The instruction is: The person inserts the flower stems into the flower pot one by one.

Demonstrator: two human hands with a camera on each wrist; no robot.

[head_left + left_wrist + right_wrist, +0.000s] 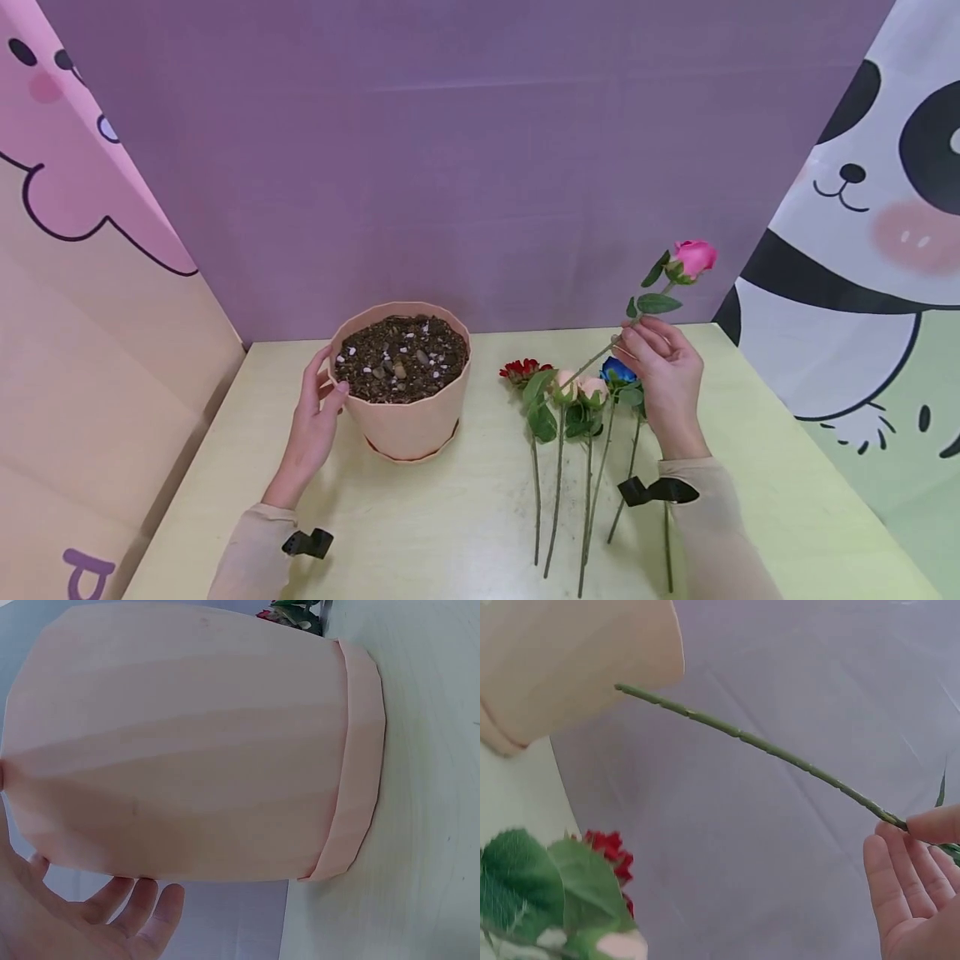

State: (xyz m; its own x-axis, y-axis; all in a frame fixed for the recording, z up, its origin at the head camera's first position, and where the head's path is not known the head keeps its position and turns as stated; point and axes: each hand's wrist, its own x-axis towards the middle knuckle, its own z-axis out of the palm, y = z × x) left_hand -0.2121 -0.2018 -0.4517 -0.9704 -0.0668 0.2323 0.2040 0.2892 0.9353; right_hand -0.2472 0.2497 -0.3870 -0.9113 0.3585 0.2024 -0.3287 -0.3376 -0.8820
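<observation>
A pink plastic flowerpot (pixel 408 427) full of dark soil (pixel 401 358) stands upright on its saucer. At its left side my left hand (pixel 311 429) holds the pot near the rim, the thumb in front and the fingers along the outer wall. My right hand (pixel 663 383) pinches the stem (pixel 765 745) of an artificial pink rose (pixel 693 260) just below its leaves. That rose is tilted in the air, bloom up to the right, and the bare stem end points down-left towards the pot. In the right wrist view the stem's tip appears in front of the pot wall.
Several artificial flowers lie on the pale table (pixel 465 533) right of the pot: a red one (pixel 525 371), pale pink roses (pixel 592 390) and a blue one (pixel 617 371). Their stems point towards the near edge. A purple cloth backdrop (pixel 480 167) rises behind.
</observation>
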